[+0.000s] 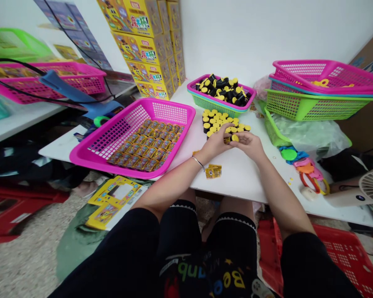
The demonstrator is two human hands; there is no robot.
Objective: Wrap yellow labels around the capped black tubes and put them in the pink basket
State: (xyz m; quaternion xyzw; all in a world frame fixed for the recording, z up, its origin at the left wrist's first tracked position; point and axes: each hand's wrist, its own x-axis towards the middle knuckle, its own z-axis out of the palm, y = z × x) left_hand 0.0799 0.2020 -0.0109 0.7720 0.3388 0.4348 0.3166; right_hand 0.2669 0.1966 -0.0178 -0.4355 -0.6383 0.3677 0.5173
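Note:
My left hand [216,145] and my right hand [249,145] meet over the white table [236,176], their fingers closed round a small yellow-topped cup [234,138]. Just behind them stand several black cups with yellow lids [216,120]. Printed yellow wrappers [213,171] lie near the table's front edge, below my left wrist. To the left, a pink basket [90,155] holds rows of wrapped cups [146,145]. At the back, another pink basket [251,97] is heaped with loose black and yellow cups.
Yellow printed boxes [149,72] are stacked against the wall. Stacked pink and green baskets [298,105] stand at the right, beside a plastic bag [317,134]. Coloured bands [307,169] and a small fan [345,194] are near the right edge. A blue-handled tool [68,91] sits left.

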